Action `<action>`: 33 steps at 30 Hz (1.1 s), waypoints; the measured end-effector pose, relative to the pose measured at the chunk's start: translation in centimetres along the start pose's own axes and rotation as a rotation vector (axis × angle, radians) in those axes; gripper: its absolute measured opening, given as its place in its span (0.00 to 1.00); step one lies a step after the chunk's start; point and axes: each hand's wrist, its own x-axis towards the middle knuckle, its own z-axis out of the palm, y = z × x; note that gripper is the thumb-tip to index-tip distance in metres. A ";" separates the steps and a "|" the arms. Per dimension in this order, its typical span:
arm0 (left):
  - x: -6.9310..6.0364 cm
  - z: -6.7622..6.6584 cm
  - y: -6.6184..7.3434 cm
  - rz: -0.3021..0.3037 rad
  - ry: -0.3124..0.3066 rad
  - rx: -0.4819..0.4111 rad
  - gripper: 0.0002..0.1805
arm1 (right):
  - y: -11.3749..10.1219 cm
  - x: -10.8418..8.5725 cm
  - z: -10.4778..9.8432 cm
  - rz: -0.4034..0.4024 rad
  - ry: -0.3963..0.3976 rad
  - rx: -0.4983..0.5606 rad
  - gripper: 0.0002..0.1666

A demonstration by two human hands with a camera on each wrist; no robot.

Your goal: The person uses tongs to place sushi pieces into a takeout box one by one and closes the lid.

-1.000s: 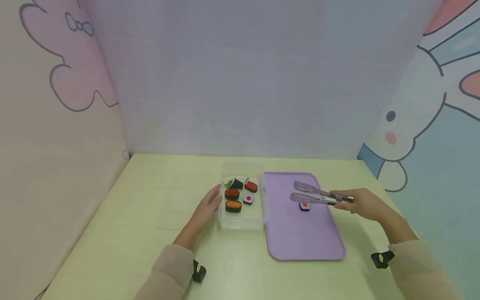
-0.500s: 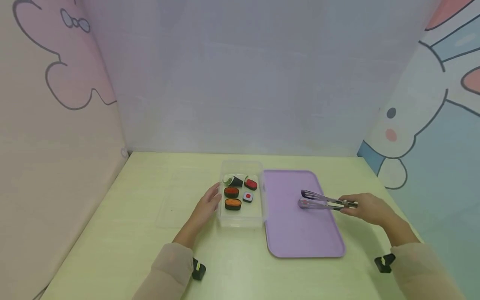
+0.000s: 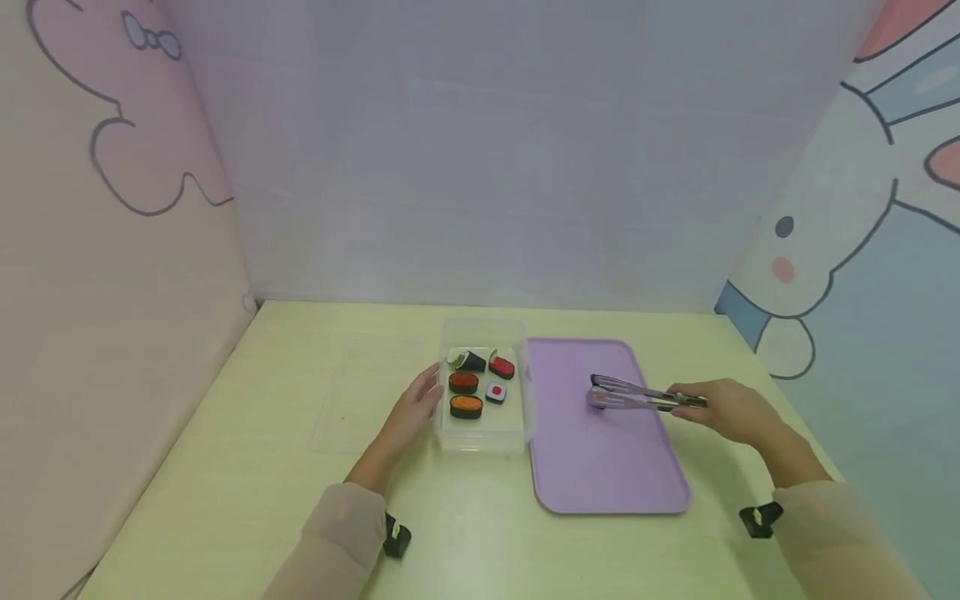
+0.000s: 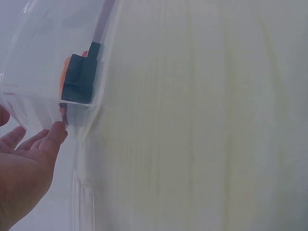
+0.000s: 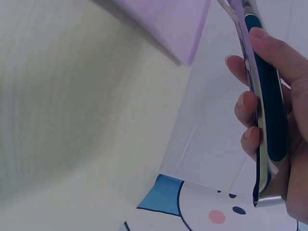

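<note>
My right hand [image 3: 738, 408] grips metal serving tongs [image 3: 645, 398], fingers curled round the dark handles [image 5: 269, 96]. Over the purple tray [image 3: 600, 475], the tongs' slotted heads close on a small toy sushi roll, mostly hidden, its orange-red middle faintly showing through the slots. My left hand [image 3: 411, 408] touches the left wall of a clear plastic box [image 3: 483, 444] with loosely bent fingers. Inside lie two toy gunkan sushi, one orange [image 3: 467, 407] and one red [image 3: 463, 382], a hand roll [image 3: 472, 361], a red-topped sushi [image 3: 502, 365] and a white roll with a red middle [image 3: 496, 392].
A clear, flat lid [image 3: 348, 417] lies on the pale yellow table [image 3: 225, 500], left of the box. The tray stands against the box's right side. A grey-lilac wall [image 3: 480, 167] rises behind the table, with printed side walls at left and right.
The tongs came down onto the roll on the tray and closed, then shifted a little left and up. The left hand and the box have stayed in place.
</note>
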 end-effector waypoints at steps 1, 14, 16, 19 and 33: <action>0.0 0.0 0.0 -0.003 -0.001 -0.004 0.29 | -0.3 0.3 -0.2 -0.008 0.009 0.000 0.27; 0.2 0.0 -0.5 -0.005 0.024 0.006 0.28 | -8.1 5.4 -2.4 -0.164 0.036 0.015 0.24; 0.2 0.0 -0.3 -0.005 0.028 0.007 0.28 | -9.0 6.1 -2.1 -0.199 0.027 0.009 0.23; 0.1 0.1 -0.2 -0.014 0.032 0.004 0.28 | -10.2 6.9 -1.7 -0.235 0.004 0.004 0.20; 0.3 0.1 -0.5 -0.007 0.026 -0.007 0.28 | -12.5 8.4 -0.8 -0.394 -0.048 -0.142 0.15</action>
